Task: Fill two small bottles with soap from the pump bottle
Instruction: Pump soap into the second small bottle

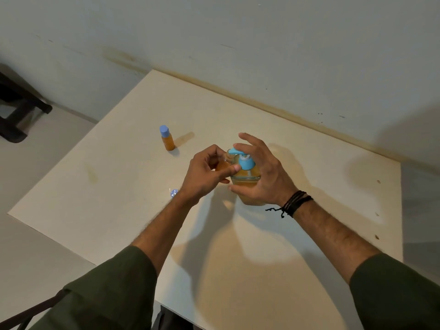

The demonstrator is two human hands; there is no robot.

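While the left hand (206, 172) grips an uncapped small bottle (225, 163), the right hand (260, 172) holds the amber pump bottle (245, 173).

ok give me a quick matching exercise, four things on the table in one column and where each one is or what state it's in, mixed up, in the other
Things:
1. capped small bottle
2. open small bottle
3. pump bottle
4. loose cap

States:
A. lying on the table beside the left wrist
B. held under the spout by the left hand
C. standing alone, far left, full of orange soap
D. gripped by the right hand, a finger on its blue pump head

Pairs: 1-C, 2-B, 3-D, 4-A
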